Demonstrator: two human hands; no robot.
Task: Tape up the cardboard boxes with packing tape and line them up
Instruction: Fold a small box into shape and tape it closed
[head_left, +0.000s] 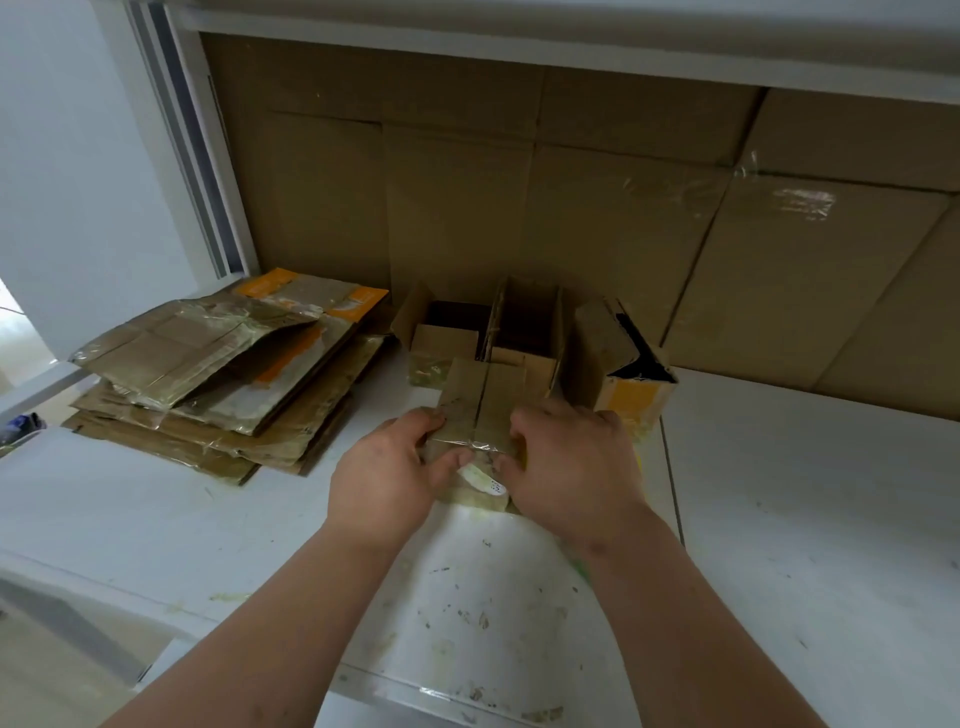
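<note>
Hands on a small brown cardboard box (480, 400), one at each side, down at its near end. Left hand (387, 475) curled round the left near corner, fingers on top, thumb tip by a shiny strip of clear packing tape (467, 443) stretched across the flaps. Right hand (566, 462) curled round the right near corner, fingers bent onto the same strip of tape. Box held tight from both sides. Flaps shut, with a dark seam down the middle of the top. Small white crumpled scrap of tape or label (480, 479) on the near face of the box, between the two thumbs. Box sitting on a white, scuffed table (779, 519) with smears and old bits of tape. Just behind it, touching or nearly touching, a row of three other small brown boxes: an open one with flaps up (441, 332), a taller open one (527, 325) in the middle, and a tilted one with an orange patch (623, 364) on the right. Off to the left, well apart, a messy pile of flat brown cardboard sheets with old tape and orange marks (218, 379). Big brown cardboard wall (519, 197) behind it all, under a white shelf (571, 41).
</note>
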